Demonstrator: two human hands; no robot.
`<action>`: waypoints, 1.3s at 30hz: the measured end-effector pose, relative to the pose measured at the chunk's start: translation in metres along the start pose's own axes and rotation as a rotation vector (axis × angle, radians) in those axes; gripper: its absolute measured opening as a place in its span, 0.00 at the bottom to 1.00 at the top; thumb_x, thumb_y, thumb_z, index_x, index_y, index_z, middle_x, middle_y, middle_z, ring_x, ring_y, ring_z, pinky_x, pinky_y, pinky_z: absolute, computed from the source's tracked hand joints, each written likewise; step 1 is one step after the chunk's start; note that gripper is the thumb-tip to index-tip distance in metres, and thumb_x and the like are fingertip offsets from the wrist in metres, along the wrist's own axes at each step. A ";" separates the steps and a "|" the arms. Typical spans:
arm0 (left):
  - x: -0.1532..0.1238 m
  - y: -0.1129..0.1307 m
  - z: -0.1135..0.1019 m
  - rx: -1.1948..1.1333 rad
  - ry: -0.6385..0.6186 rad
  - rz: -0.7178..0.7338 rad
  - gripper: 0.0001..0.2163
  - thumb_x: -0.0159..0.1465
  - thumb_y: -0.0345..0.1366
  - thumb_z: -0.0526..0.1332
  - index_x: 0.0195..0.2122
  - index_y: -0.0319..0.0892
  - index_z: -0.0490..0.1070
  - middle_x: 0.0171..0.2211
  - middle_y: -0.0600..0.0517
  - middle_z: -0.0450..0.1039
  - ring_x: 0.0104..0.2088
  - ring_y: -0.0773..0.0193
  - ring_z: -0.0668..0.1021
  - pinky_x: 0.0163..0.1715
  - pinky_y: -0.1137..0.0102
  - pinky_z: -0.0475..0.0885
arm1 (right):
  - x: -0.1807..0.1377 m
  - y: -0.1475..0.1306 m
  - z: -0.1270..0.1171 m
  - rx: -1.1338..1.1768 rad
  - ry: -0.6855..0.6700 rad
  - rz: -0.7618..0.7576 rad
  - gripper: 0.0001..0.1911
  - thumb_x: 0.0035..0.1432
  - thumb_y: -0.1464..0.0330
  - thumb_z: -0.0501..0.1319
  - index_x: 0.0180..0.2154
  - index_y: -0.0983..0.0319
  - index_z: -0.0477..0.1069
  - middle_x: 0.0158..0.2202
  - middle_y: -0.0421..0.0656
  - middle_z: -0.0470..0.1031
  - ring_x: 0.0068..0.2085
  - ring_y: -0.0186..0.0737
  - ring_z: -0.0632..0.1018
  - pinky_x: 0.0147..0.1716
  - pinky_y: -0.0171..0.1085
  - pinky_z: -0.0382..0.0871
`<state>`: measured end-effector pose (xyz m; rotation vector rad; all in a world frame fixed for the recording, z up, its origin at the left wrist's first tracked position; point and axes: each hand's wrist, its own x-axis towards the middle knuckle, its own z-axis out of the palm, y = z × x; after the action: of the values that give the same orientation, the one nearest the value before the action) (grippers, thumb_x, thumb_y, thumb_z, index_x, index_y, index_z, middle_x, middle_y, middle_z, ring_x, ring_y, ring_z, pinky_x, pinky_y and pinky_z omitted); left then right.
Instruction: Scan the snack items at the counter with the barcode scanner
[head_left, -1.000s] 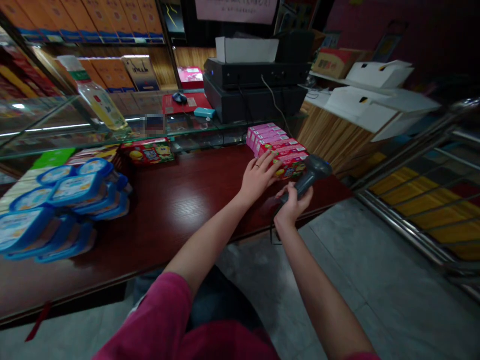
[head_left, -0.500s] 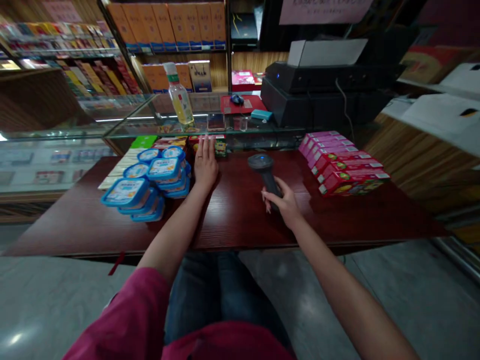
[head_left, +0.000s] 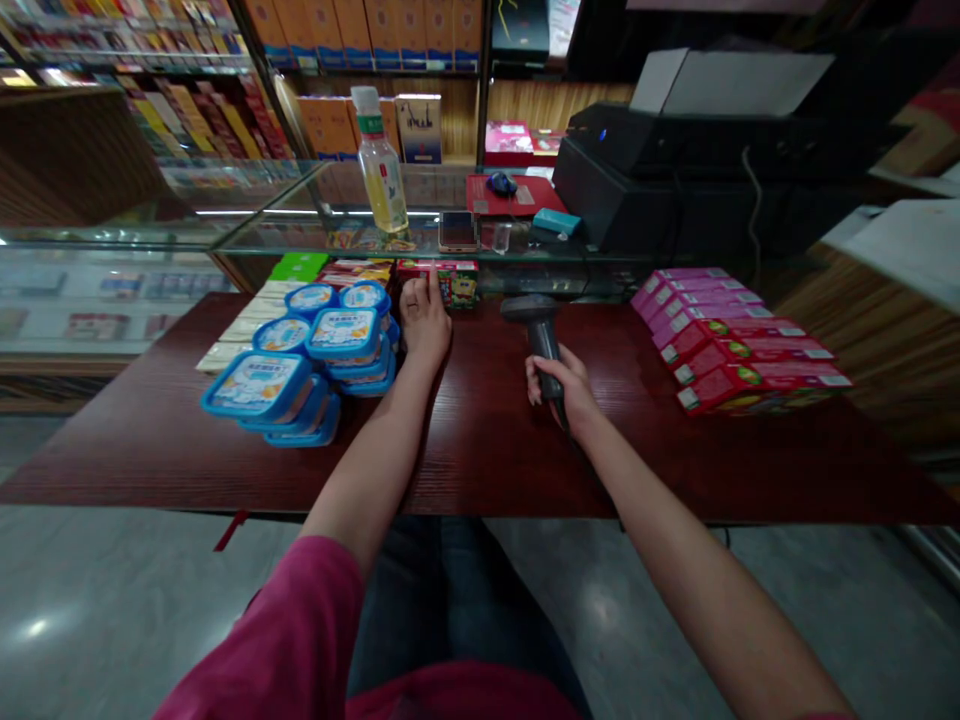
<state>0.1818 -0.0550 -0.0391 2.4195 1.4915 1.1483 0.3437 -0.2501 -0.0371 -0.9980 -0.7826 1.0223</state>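
Note:
My left hand (head_left: pixel 426 322) is at the far edge of the counter, its fingers bent against a small red box (head_left: pixel 459 284) with a green picture. The fingers seem closed on its left part, though the hand partly hides the grip. In my right hand (head_left: pixel 568 388) is a dark handheld barcode scanner (head_left: pixel 541 340), held upright by its handle with its head tipped to the left. Left of my left hand stand stacked blue-lidded plastic tubs (head_left: pixel 341 335), with flat packets (head_left: pixel 360 271) behind them.
Purple and red boxes (head_left: pixel 742 350) stand in a row at the right of the brown counter (head_left: pixel 480 450). On the glass shelf behind are a drink bottle (head_left: pixel 384 180), a phone (head_left: pixel 457 231) and a teal item (head_left: pixel 557 222). Dark machines (head_left: pixel 637 190) stand at the back right.
The view has shifted, moving most things rightward. The fingers of my left hand, straighter before, are now more bent at the red box. My right hand keeps the scanner, now held more upright.

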 end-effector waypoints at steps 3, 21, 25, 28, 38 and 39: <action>0.002 0.000 0.001 -0.022 0.016 0.005 0.35 0.64 0.26 0.59 0.75 0.36 0.63 0.77 0.34 0.57 0.82 0.43 0.49 0.80 0.46 0.45 | 0.000 0.000 0.001 0.016 -0.008 0.003 0.17 0.54 0.61 0.74 0.37 0.57 0.68 0.28 0.34 0.77 0.18 0.29 0.72 0.15 0.31 0.69; -0.007 0.020 -0.016 0.081 0.026 0.048 0.26 0.70 0.31 0.61 0.69 0.50 0.71 0.77 0.41 0.60 0.82 0.39 0.48 0.74 0.34 0.54 | 0.005 0.001 -0.007 0.021 0.003 -0.036 0.13 0.56 0.61 0.71 0.35 0.59 0.70 0.29 0.37 0.77 0.19 0.31 0.71 0.17 0.32 0.69; -0.001 0.014 -0.011 0.055 0.092 0.016 0.26 0.70 0.33 0.64 0.69 0.51 0.71 0.76 0.42 0.63 0.77 0.34 0.61 0.74 0.32 0.54 | 0.003 -0.004 -0.008 0.032 0.011 -0.050 0.13 0.56 0.61 0.71 0.35 0.59 0.71 0.30 0.37 0.77 0.20 0.30 0.71 0.18 0.33 0.69; -0.003 0.011 -0.006 0.014 0.056 0.039 0.26 0.70 0.31 0.63 0.69 0.48 0.71 0.69 0.40 0.73 0.69 0.38 0.71 0.69 0.42 0.69 | 0.001 -0.009 -0.007 0.051 0.023 -0.059 0.14 0.55 0.59 0.71 0.34 0.59 0.71 0.30 0.37 0.76 0.19 0.30 0.69 0.17 0.34 0.67; -0.031 0.015 -0.017 -0.066 -0.012 0.499 0.20 0.79 0.34 0.52 0.66 0.53 0.76 0.68 0.50 0.75 0.64 0.51 0.76 0.73 0.53 0.67 | -0.002 -0.019 -0.015 0.053 0.095 -0.061 0.18 0.52 0.56 0.72 0.33 0.58 0.68 0.30 0.36 0.73 0.18 0.29 0.66 0.15 0.34 0.62; -0.030 0.014 -0.017 -0.071 -0.007 0.464 0.21 0.78 0.33 0.53 0.68 0.53 0.75 0.69 0.49 0.74 0.65 0.51 0.75 0.73 0.54 0.67 | -0.003 -0.020 -0.015 0.052 0.092 -0.060 0.18 0.53 0.56 0.72 0.33 0.58 0.67 0.30 0.36 0.73 0.18 0.28 0.66 0.15 0.34 0.62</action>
<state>0.1742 -0.0914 -0.0375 2.7960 0.8858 1.2321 0.3625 -0.2610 -0.0244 -0.9642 -0.7029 0.9340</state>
